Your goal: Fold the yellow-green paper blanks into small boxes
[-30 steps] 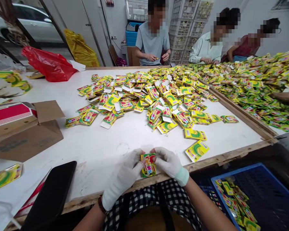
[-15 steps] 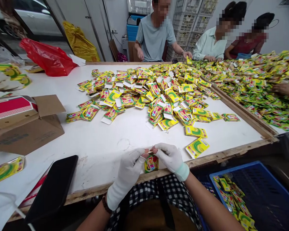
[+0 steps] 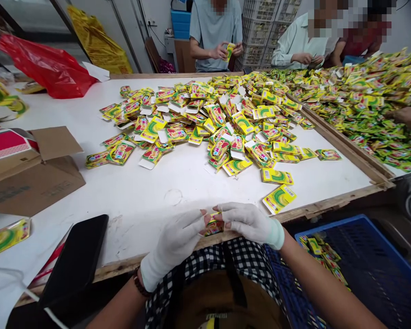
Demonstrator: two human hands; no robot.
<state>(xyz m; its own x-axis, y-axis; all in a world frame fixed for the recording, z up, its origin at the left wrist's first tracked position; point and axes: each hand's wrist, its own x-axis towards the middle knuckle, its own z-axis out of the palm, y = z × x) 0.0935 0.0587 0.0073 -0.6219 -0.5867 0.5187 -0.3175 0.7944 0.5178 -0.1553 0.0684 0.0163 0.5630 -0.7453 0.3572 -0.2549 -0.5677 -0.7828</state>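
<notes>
At the table's front edge a small printed card box (image 3: 213, 226), yellow, red and green, sits between my two hands. My left hand (image 3: 180, 235), in a white glove with bare fingertips, grips its left side. From the right, my right hand (image 3: 246, 223), gloved the same way, closes its fingers on the other side. Much of the box's face is hidden by fingers. Beyond my hands lies a wide heap of similar boxes (image 3: 188, 118), several with white end flaps standing out. Nearest to my right hand is a loose yellow box (image 3: 279, 199).
On the left are a black phone (image 3: 76, 256), an open brown carton (image 3: 37, 187) and a red plastic bag (image 3: 51, 68). A wooden strip (image 3: 339, 139) separates another heap on the right. A blue crate (image 3: 363, 269) with boxes stands below the edge. Co-workers sit opposite.
My fingers have moved from the box's top end to its two sides, covering more of it. The co-worker opposite has brought both hands together on a box. My view has tilted down slightly.
</notes>
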